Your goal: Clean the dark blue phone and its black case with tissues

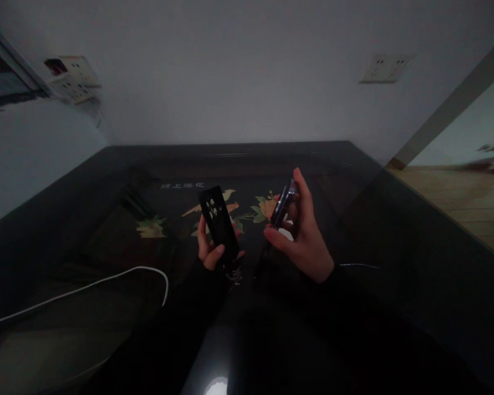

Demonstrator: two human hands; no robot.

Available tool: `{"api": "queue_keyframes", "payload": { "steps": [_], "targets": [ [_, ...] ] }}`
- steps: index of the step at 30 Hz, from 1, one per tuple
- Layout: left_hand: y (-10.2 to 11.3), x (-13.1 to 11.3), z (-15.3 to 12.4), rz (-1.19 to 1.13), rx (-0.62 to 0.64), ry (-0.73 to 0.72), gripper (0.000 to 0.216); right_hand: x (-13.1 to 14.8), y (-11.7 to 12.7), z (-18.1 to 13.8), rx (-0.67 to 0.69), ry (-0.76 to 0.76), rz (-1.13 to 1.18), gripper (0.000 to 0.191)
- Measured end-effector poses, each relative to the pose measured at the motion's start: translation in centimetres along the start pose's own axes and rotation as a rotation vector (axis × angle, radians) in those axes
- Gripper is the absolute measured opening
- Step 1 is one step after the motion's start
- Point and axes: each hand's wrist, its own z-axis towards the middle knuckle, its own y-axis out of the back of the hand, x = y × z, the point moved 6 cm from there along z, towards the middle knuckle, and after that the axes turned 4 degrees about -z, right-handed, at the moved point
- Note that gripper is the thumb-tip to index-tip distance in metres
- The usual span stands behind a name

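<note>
My left hand point(208, 247) is closed around a black phone case point(220, 227), tilted upright, with pale patches showing at the cutouts near its top. Its thumb lies along the near side and fingertips show at the far edge. To the right, my right hand point(307, 236) grips a dark, glossy phone point(283, 204) by its ends, between thumb and fingers. That phone is turned nearly edge-on, so its face is mostly hidden. The two items are held apart above the table. Below the case is a small silvery detail point(234, 275); whether it hangs or is printed, I cannot tell.
The dark glossy table point(119, 164) carries printed flowers and a bird, and meets the wall behind. A white cable point(119, 274) curves across its left side. Sockets sit on the wall at left point(76, 74) and right point(387, 68). Wooden floor point(461, 192) shows at right.
</note>
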Motion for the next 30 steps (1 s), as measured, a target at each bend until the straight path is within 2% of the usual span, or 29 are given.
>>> {"api": "queue_keyframes", "payload": {
  "steps": [2,3,6,8,11,21,25,30],
  "targets": [
    [1.0,0.3,0.7,-0.075,0.009,0.071,0.096,0.3,-0.2,0.9,0.019,0.017,-0.223,0.088],
    [1.4,0.2,0.9,-0.041,0.019,0.068,0.095,0.3,-0.5,1.3,0.031,0.033,-0.340,0.086],
    [2.4,-0.8,1.3,0.270,-0.004,-0.011,0.091,-0.5,-2.0,2.4,0.101,0.035,-0.638,0.082],
    [2.9,-1.3,1.3,0.431,-0.043,-0.040,0.085,-1.8,-3.1,3.0,0.171,-0.036,-0.822,0.081],
    [3.8,-1.5,1.1,0.500,-0.087,-0.042,0.084,-4.0,-4.5,3.8,0.251,-0.157,-1.035,0.081],
    [7.4,-0.7,1.7,0.713,-0.210,0.001,0.085,-8.0,-7.1,5.1,0.292,-0.300,-1.182,0.079],
    [7.3,-1.2,1.8,0.862,-0.227,-0.029,0.081,-8.8,-7.3,5.3,0.292,-0.337,-1.205,0.075],
    [6.5,-2.2,1.4,1.166,-0.252,-0.044,0.072,-9.2,-7.3,5.4,0.276,-0.366,-1.234,0.077]
  ]
}}
